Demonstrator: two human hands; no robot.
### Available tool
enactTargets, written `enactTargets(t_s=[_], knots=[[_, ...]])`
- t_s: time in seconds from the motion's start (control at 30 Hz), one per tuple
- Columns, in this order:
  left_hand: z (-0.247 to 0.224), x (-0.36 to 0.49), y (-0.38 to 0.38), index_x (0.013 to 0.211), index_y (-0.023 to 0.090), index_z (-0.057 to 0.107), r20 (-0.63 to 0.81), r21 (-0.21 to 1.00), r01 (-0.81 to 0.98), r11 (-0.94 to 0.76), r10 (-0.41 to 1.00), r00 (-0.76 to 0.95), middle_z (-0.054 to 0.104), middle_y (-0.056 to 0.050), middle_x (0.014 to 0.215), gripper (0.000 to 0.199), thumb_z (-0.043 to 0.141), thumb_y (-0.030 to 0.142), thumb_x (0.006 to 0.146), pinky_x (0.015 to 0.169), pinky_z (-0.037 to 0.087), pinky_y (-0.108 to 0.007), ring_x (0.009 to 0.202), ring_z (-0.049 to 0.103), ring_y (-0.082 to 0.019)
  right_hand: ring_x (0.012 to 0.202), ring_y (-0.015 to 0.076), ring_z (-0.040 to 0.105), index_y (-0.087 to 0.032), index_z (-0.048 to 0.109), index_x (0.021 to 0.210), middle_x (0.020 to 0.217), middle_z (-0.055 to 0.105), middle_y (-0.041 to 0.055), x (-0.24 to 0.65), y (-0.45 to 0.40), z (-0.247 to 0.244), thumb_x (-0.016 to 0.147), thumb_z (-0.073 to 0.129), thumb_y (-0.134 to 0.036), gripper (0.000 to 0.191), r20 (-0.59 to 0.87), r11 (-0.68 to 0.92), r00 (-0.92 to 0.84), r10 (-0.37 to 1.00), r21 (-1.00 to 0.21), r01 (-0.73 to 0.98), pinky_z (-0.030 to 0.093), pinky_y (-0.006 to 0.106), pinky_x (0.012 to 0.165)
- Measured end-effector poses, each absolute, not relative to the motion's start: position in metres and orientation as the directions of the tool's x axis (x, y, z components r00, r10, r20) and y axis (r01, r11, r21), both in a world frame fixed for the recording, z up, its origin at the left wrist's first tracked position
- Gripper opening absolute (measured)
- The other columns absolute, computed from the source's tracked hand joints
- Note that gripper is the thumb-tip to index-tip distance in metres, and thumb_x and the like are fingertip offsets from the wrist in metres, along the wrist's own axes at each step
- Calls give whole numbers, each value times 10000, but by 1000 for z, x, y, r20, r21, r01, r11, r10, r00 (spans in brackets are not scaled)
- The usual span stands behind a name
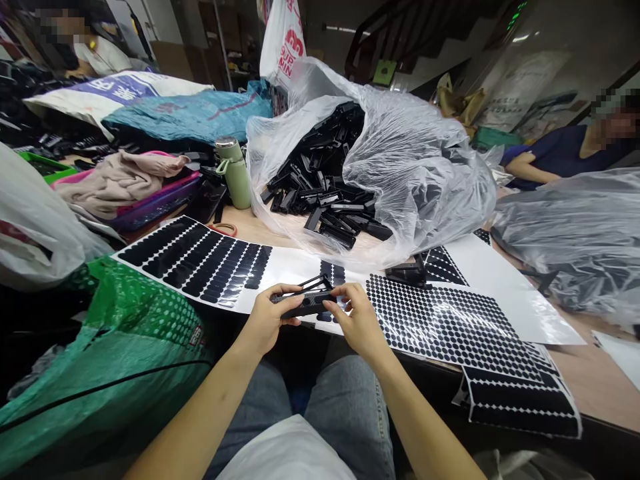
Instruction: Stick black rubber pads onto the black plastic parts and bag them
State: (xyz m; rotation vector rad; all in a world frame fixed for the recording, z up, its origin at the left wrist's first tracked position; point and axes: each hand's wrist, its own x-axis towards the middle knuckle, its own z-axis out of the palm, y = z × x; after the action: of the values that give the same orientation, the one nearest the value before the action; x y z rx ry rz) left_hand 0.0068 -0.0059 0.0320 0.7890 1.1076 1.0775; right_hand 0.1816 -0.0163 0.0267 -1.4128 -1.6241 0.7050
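Observation:
Between my two hands, just above the table's front edge, is a black plastic part (313, 304) with a thin frame-like piece standing up from its far side. My left hand (270, 317) grips its left end, thumb on the near face. At the other end my right hand (356, 313) pinches it between thumb and fingers. Beneath and beside them lie a sheet of long black stickers (200, 260) on the left and a sheet of round black dots (445, 320) on the right. Whether a dot is under my right thumb is too small to tell.
A clear plastic bag (420, 167) spills black plastic parts (335, 207) behind my hands. Left of it stand a green flask (235, 177), orange-handled scissors (223, 229) and a basket with cloth (125, 180). A green sack (130, 347) is at my left. Two people sit farther back.

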Motion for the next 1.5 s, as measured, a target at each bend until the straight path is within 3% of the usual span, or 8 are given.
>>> enactTargets(t_s=[0.27, 0.47, 0.63, 1.1, 1.23, 1.4, 1.5], knots=[[27, 5, -7, 843, 135, 628, -283, 928, -240, 285, 958, 44, 601, -59, 847, 318, 724, 296, 586, 442, 495, -220, 716, 585, -167, 673, 152, 469, -218, 525, 695, 752, 518, 11, 181, -19, 24, 733, 576, -289, 96, 82, 100, -57, 995, -870, 483, 389, 299, 615], [31, 2, -5, 844, 133, 632, -261, 941, -204, 269, 963, 67, 597, -55, 839, 329, 723, 316, 585, 439, 497, -221, 689, 581, -157, 660, 134, 473, -237, 527, 917, 852, 515, 16, 181, -19, 25, 746, 571, -309, 191, 106, 108, -29, 994, -889, 445, 399, 285, 600], [30, 2, -7, 862, 128, 626, -257, 946, -180, 271, 961, 100, 603, -62, 842, 333, 719, 306, 596, 441, 499, -225, 666, 587, -155, 651, 131, 467, -228, 546, 774, 780, 512, -1, 184, -14, 29, 733, 581, -290, 82, 97, 136, -109, 989, -879, 457, 386, 280, 596], [16, 4, -12, 853, 120, 617, -290, 941, -149, 305, 950, 113, 601, -43, 726, 352, 724, 313, 579, 412, 491, -225, 585, 571, -137, 601, 128, 457, -214, 527, 666, 679, 520, -15, 193, -16, 22, 722, 579, -324, 134, -42, 54, -184, 982, -873, 484, 353, 264, 549], [18, 3, -11, 871, 117, 614, -260, 955, -122, 268, 962, 80, 599, -55, 791, 357, 713, 322, 595, 430, 505, -233, 608, 571, -135, 612, 132, 449, -216, 517, 668, 689, 511, -9, 189, -20, 21, 738, 565, -312, 128, -26, 66, -182, 983, -874, 481, 354, 271, 562], [29, 1, -9, 868, 117, 617, -247, 961, -108, 256, 965, 89, 598, -81, 888, 361, 711, 335, 595, 451, 516, -248, 659, 590, -160, 643, 141, 451, -245, 526, 876, 807, 518, 7, 186, -23, 17, 726, 585, -307, 173, 53, 95, -110, 992, -905, 414, 384, 289, 592], [31, 0, -9, 854, 125, 624, -260, 957, -113, 269, 961, 92, 607, -72, 870, 358, 718, 338, 582, 450, 514, -247, 664, 594, -164, 650, 142, 454, -241, 530, 825, 812, 518, 9, 187, -23, 15, 725, 582, -304, 129, 81, 127, -129, 988, -905, 407, 391, 290, 597]])
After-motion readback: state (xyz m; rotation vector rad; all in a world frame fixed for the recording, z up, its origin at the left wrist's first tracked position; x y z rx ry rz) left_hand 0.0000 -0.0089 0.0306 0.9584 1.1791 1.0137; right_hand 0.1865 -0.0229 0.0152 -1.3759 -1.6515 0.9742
